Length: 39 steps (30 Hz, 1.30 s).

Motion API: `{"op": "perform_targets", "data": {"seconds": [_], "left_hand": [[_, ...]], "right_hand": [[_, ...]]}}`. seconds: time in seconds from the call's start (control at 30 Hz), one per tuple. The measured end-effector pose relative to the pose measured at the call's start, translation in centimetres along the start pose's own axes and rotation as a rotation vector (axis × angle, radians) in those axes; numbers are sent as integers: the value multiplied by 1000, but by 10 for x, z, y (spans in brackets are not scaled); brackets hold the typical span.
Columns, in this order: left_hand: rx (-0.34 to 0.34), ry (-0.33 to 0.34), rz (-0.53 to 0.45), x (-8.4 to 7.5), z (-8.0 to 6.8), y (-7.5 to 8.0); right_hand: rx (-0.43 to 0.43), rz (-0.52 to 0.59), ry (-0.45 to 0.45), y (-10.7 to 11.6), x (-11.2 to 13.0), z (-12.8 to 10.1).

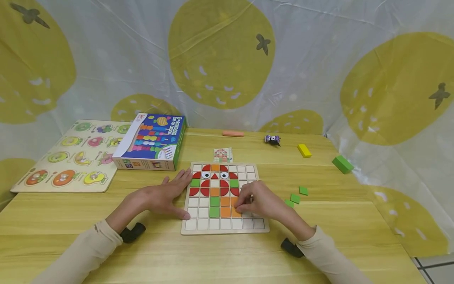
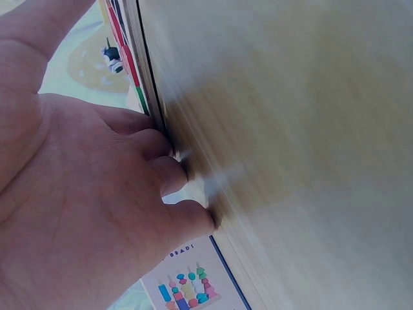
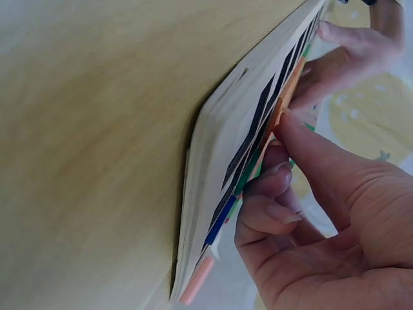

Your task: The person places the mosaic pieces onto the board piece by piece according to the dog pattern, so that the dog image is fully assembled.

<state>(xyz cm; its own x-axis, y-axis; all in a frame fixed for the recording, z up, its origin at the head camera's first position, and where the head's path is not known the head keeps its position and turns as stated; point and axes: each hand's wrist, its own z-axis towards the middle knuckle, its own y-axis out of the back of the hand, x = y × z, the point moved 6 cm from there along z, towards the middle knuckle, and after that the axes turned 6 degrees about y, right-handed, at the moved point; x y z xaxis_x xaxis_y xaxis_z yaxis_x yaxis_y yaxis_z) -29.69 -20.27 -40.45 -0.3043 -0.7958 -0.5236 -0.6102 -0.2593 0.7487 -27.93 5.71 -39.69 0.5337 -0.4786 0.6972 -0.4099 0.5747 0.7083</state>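
Observation:
A wooden grid board lies on the table, bearing red, orange and green pieces and two round eye pieces. My left hand rests along its left edge, thumb at the lower corner area and fingers spread higher up. In the left wrist view the fingertips touch the board's side. My right hand is over the right half, thumb and index finger pinching an orange square tile low over the grid. More orange tiles and green tiles sit in cells left of that hand.
A small pattern card lies behind the board. Loose green tiles are at its right. Farther off are a green block, yellow block, orange stick and small dark-and-purple item. A bead-game box overlaps a fruit puzzle board.

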Motion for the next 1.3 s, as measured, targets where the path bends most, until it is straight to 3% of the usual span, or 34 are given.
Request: {"op": "perform_targets", "data": {"seconds": [0.13,0.27,0.4,0.57,0.67,0.97,1.3], "left_hand": [[-2,2,1,-1,0,1],[-2,8,-1,-1,0,0],[-2,3,3,-2,1,0],[0,2,2,-2,1,0],[1,5,1,-2,0,0],[-6,7,7,1,-2,0],[0,2,1,-2,-2,0]], "right_hand": [[0,-3,-9,1,1,-1],[12,-35,40,11,1,-3],[-4,-71,67,44,-14,-15],[-87,-101,-3,93,-55,-46],[-116,-112,-33,111,-77,-67],[-107,-30,-108,127,-115,-103],[-154,-55,-238,142,-134,-126]]}}
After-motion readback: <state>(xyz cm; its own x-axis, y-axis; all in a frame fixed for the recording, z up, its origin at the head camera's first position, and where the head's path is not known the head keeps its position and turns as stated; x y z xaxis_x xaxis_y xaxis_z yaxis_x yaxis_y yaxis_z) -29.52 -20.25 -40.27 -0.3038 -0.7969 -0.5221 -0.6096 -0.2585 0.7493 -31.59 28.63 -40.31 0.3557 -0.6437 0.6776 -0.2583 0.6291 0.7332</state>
